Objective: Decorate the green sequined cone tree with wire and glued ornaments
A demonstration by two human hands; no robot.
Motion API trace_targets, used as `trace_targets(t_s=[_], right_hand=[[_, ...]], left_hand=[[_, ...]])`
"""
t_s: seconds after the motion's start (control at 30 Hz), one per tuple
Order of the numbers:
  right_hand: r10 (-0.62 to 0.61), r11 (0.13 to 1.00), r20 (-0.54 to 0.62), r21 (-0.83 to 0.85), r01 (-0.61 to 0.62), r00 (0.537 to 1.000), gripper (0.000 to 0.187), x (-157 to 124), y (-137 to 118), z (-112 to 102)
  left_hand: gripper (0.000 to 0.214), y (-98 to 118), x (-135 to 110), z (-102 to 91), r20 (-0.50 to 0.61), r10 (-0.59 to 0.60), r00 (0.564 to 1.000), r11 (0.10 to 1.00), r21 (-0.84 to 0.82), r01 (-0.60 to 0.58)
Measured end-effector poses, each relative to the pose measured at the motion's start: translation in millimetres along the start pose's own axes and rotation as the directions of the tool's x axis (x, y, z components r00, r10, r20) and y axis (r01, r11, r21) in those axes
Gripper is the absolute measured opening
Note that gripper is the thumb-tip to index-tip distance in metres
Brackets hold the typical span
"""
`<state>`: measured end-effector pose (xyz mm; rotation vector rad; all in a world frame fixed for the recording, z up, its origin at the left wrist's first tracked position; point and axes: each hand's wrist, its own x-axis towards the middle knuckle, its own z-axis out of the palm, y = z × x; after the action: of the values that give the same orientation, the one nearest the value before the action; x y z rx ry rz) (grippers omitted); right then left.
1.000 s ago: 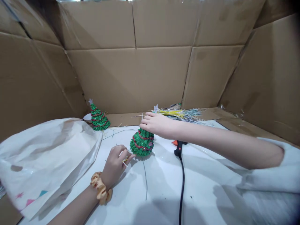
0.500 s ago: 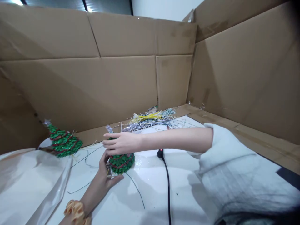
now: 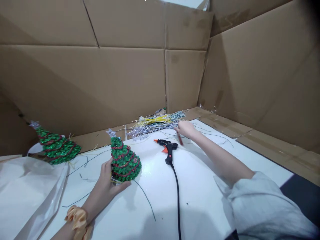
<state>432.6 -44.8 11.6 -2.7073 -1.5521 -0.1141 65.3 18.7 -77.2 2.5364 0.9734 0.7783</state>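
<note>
My left hand (image 3: 106, 181) is wrapped round the base of a small green Christmas tree (image 3: 125, 163), its thumb along the near side. The tree has red garland and a clear star on top, and it leans a little to the left. Farther back on the right, my right hand (image 3: 186, 129) is closed at the upper end of a slim dark red stick-like object (image 3: 180, 138); what kind of object it is does not show. Between the hands a black glue gun (image 3: 168, 146) with an orange tip and trigger lies on the white tabletop (image 3: 155, 190).
A second green tree (image 3: 58, 146) leans at the left, behind white sheeting (image 3: 30, 193). Bundles of yellow and pale wire stems (image 3: 160, 120) lie at the back. The glue gun's black cord (image 3: 178, 200) runs forward. Cardboard walls (image 3: 125, 80) enclose the table.
My right hand has left the tree and moved back and right to the dark red object, uncovering the tree and glue gun. My left hand keeps its hold. The view has tilted down.
</note>
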Motion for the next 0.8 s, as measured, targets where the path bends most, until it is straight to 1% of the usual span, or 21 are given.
trace_targets(t_s=[0.07,0.13,0.2,0.27,0.33,0.37,0.43,0.5,0.57,0.6,0.63,0.67,0.7,0.73,0.77,0.8], right_hand=[[0.024,1.000,0.102,-0.012,-0.023,0.995,0.033,7.0,-3.6,18.1],[0.037,0.999,0.178,-0.022,-0.033,0.983,0.033,10.2,-7.4,30.2],[0.044,0.999,0.210,-0.024,-0.040,0.977,0.034,11.3,-8.8,37.4],[0.020,1.000,0.208,-0.009,-0.019,0.978,0.043,12.0,-7.0,40.6],[-0.015,1.000,0.192,0.025,0.010,0.981,0.051,13.2,-2.3,40.2],[-0.029,0.999,0.183,0.047,0.021,0.983,0.051,14.2,0.9,38.5],[-0.070,0.993,0.148,0.109,0.055,0.987,0.042,16.6,7.9,31.7],[-0.099,0.982,0.086,0.168,0.084,0.991,0.030,18.1,14.0,20.1],[-0.119,0.960,-0.010,0.253,0.118,0.993,0.028,15.3,16.3,4.9],[-0.137,0.931,-0.068,0.330,0.152,0.988,0.029,11.4,15.2,-3.6],[-0.165,0.826,-0.164,0.515,0.227,0.972,0.028,5.6,12.1,-12.2],[-0.211,0.658,-0.220,0.689,0.305,0.952,0.030,-2.0,7.0,-20.8],[-0.245,0.501,-0.253,0.793,0.346,0.936,0.034,-10.9,-0.3,-29.2],[-0.239,0.387,-0.286,0.848,0.362,0.928,0.037,-20.5,-9.5,-37.2],[-0.200,0.320,-0.330,0.868,0.380,0.923,0.035,-30.0,-20.6,-44.6],[-0.179,0.279,-0.368,0.870,0.406,0.913,0.031,-38.6,-33.1,-51.2]], left_hand=[[0.079,2.6,-2.1,-1.4,0.001,0.002,1.000,1.000,-0.009,-0.002],[0.081,5.8,-4.4,-3.1,0.012,0.010,1.000,1.000,-0.017,-0.009],[0.083,9.1,-6.4,-4.8,0.023,-0.001,1.000,0.999,-0.035,0.001],[0.085,11.8,-7.5,-6.4,0.029,-0.010,1.000,0.999,-0.051,0.011],[0.087,13.7,-8.0,-7.6,0.038,-0.013,0.999,0.997,-0.075,0.016],[0.089,14.4,-8.1,-8.0,0.033,-0.016,0.999,0.996,-0.082,0.018],[0.090,15.4,-8.0,-8.7,0.031,-0.015,0.999,0.995,-0.095,0.017],[0.091,16.2,-8.0,-9.3,0.030,-0.005,1.000,0.994,-0.107,0.008],[0.090,17.0,-7.9,-9.8,0.028,0.003,1.000,0.993,-0.116,0.000],[0.090,17.5,-7.8,-10.0,0.025,0.004,1.000,0.993,-0.119,-0.001],[0.090,18.0,-7.8,-10.3,0.024,0.001,1.000,0.993,-0.121,0.002],[0.090,18.6,-7.8,-10.6,0.025,-0.002,1.000,0.992,-0.123,0.005],[0.090,19.1,-7.8,-10.8,0.026,-0.006,1.000,0.992,-0.126,0.009],[0.090,19.7,-7.8,-11.1,0.028,-0.010,1.000,0.991,-0.130,0.013],[0.090,20.1,-7.8,-11.4,0.028,-0.013,1.000,0.991,-0.135,0.017],[0.090,20.4,-7.9,-11.6,0.030,-0.016,0.999,0.990,-0.140,0.020]])
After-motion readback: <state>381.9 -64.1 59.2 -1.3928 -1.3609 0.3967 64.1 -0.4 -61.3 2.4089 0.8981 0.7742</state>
